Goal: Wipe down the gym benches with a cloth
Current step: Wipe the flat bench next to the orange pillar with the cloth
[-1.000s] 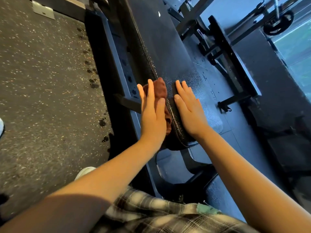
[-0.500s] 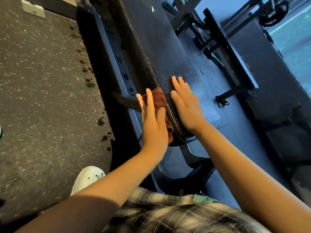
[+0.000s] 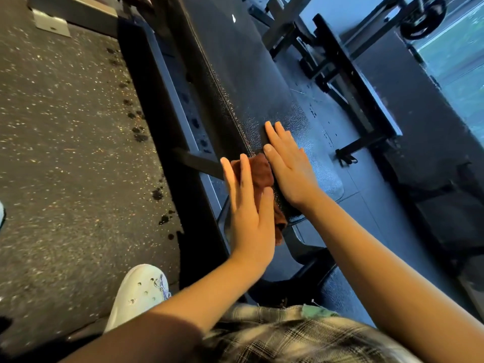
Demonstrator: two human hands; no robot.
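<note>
Person is leaning over the long black textured vinyl bench pad [image 3: 248,74]. Left hand [image 3: 248,213] is pressing flat, fingers straight and close together, against a crumpled rust-brown cloth [image 3: 262,174]. The cloth is sitting on the pad's left side edge, near its closer end, with a fold hanging below the palm. Right hand [image 3: 290,169] is lying flat on the pad's top, fingers extended and gripping nothing, its thumb side just beside the cloth. A white perforated shoe [image 3: 138,292] is standing on the speckled dark rubber floor [image 3: 65,153]. Dark wet drops [image 3: 157,193] are dotting the floor alongside the bench frame.
</note>
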